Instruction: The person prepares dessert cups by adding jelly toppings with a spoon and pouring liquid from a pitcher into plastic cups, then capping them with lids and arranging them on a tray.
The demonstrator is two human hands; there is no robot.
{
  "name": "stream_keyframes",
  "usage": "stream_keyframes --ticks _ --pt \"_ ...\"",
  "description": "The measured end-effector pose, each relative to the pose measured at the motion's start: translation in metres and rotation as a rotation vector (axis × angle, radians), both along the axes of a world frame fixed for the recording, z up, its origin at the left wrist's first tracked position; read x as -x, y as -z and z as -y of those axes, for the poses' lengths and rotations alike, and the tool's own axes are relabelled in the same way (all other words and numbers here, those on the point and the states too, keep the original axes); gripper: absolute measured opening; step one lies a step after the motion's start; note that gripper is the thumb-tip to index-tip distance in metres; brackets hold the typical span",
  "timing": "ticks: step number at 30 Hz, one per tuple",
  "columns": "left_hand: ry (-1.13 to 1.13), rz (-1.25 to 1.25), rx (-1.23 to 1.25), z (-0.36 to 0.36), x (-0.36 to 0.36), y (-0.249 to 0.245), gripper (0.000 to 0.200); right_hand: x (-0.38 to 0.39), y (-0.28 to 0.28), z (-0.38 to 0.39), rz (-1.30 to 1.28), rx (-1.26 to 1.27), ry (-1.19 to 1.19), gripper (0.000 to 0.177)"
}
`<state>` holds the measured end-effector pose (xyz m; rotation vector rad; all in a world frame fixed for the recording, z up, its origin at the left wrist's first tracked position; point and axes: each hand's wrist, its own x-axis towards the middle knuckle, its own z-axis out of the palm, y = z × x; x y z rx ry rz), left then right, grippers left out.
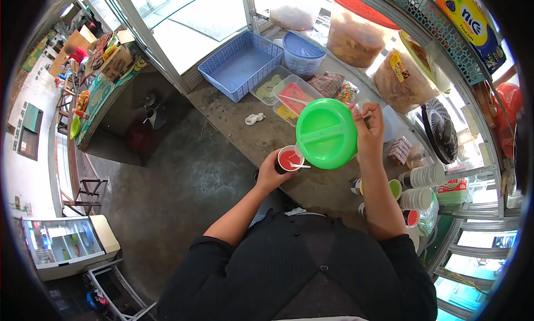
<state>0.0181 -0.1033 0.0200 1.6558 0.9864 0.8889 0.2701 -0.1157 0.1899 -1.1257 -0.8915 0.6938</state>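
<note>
Fingers of my left hand wrap round a paper cup of something red, a white spoon in it. Just beside it, my right hand grasps a round green lid at its right edge, above the counter; what lies beneath is hidden. Beyond sit a red-filled tub, a blue basket and a red-lidded container.
</note>
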Motion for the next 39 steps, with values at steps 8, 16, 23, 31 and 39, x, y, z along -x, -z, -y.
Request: stream_keyframes --ticks 8,16,23,31,39 --pt "0.043 -0.118 -0.063 -0.009 -0.005 -0.005 0.075 0.004 0.006 0.001 0.030 -0.037 -0.015 0.020" --pt "0.122 -0.102 0.031 -0.012 -0.004 -0.012 0.079 0.011 0.007 0.000 0.105 -0.027 -0.033 0.018" --pt "0.252 0.113 0.295 -0.022 0.011 -0.005 0.086 0.011 0.004 -0.002 0.150 -0.018 -0.028 0.020" --pt "0.217 -0.029 0.187 -0.021 0.010 0.005 0.081 0.004 0.004 -0.003 0.090 -0.016 -0.012 0.018" --pt "0.178 -0.227 -0.111 -0.015 0.008 -0.011 0.077 0.012 0.008 -0.003 0.123 -0.025 -0.039 0.018"
